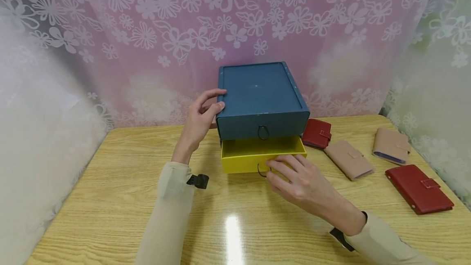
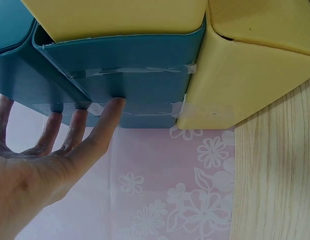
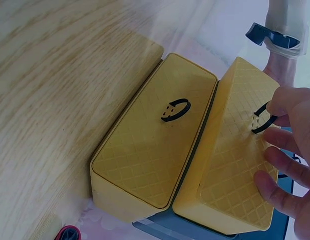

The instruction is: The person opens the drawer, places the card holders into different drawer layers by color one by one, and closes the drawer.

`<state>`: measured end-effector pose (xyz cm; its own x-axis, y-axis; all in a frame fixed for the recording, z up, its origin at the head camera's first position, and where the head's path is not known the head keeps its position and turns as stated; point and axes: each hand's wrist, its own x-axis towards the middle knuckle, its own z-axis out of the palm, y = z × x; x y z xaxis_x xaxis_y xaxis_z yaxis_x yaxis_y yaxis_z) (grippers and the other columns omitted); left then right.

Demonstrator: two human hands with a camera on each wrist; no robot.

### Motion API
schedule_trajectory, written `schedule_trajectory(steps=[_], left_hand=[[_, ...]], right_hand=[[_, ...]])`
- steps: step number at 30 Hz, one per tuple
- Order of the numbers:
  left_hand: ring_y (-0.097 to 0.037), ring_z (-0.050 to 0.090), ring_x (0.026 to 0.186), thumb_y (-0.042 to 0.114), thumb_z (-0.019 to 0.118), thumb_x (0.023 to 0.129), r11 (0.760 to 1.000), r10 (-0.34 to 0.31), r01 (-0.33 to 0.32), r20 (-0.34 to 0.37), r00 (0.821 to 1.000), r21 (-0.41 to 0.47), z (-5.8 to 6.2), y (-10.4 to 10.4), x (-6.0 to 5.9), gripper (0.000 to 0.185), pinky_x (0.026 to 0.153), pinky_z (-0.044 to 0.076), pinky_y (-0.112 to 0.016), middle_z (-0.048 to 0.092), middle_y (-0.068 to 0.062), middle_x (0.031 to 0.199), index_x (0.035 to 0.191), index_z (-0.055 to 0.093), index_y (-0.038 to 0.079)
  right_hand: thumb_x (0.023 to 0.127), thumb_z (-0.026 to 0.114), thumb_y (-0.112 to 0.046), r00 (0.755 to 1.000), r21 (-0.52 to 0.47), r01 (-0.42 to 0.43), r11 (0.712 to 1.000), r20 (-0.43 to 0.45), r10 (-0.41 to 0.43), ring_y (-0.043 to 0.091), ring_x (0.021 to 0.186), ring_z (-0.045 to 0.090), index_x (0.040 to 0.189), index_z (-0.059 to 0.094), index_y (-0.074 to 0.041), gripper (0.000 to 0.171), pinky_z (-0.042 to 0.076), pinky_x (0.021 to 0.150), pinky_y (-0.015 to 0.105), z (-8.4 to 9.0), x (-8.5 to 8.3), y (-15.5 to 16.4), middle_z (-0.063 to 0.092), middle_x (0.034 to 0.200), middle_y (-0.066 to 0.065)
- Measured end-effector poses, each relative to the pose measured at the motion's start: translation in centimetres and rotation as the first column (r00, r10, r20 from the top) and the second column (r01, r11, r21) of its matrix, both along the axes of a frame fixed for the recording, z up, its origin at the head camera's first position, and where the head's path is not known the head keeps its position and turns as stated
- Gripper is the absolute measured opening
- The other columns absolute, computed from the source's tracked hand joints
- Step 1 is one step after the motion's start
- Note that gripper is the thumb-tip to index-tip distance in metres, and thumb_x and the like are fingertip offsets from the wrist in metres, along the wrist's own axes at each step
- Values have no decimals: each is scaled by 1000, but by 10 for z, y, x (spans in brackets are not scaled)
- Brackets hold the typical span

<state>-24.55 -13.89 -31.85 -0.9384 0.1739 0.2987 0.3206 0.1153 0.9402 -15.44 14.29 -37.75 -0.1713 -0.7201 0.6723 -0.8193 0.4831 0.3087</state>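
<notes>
A blue drawer box (image 1: 263, 89) stands on the table, its top drawer front bearing a black loop pull. Under it a yellow drawer (image 1: 235, 165) is partly pulled out, and its visible inside holds nothing. My right hand (image 1: 299, 183) is at that drawer's front; in the right wrist view its thumb and forefinger pinch the black loop (image 3: 269, 123), the other fingers lying near the patterned front. My left hand (image 1: 198, 120) rests on the box's left side, thumb at the top edge. From the left wrist view, its fingers (image 2: 102, 130) extend against the blue side panel.
Right of the box lie two red notebooks (image 1: 317, 133) (image 1: 419, 189) and two beige notebooks (image 1: 349, 159) (image 1: 391, 145), all with strap closures. Another yellow drawer (image 3: 149, 145) with a loop sits flush beside the pulled one. A flowered curtain (image 1: 257, 19) hangs behind the table (image 1: 121, 199).
</notes>
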Motion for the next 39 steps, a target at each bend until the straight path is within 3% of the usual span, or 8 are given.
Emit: schedule_trajectory(steps=[7, 20, 26, 39], left_hand=[[-22, 63, 122, 35, 56, 104, 999, 22, -22, -18, 1000, -42, 1, 1, 1, 36, 90, 60, -52, 45, 4, 154, 139, 63, 34], [-23, 62, 128, 42, 54, 105, 998, 41, -44, -53, 998, -47, -3, 1, 0, 36, 86, 62, -49, 44, 4, 156, 139, 63, 31], [-21, 63, 126, 39, 60, 102, 998, 41, -42, -24, 999, -42, -2, 2, 1, 35, 90, 60, -51, 42, 7, 157, 137, 63, 32], [-24, 62, 126, 35, 59, 103, 999, 32, -32, -3, 999, -41, 1, 3, 2, 35, 92, 59, -53, 40, 5, 158, 137, 62, 28]], right_hand=[[110, 42, -25, 1000, -5, -4, 1000, 9, 4, 27, 94, 68, 96, 73, -11, 36, 59, 72, 38, 0, 2, 0, 76, 108, 10], [110, 41, -25, 1000, -9, -3, 1000, 7, 3, 26, 93, 69, 97, 74, -11, 38, 59, 71, 38, 1, 6, 0, 77, 107, 10], [110, 41, -25, 1000, -12, -5, 1000, 7, 6, 26, 93, 68, 97, 74, -11, 38, 58, 71, 38, 1, 8, 1, 77, 107, 10], [110, 44, -22, 1000, -38, -30, 999, 8, 31, 27, 92, 69, 97, 74, -11, 34, 58, 70, 39, 2, 13, 1, 76, 107, 10]])
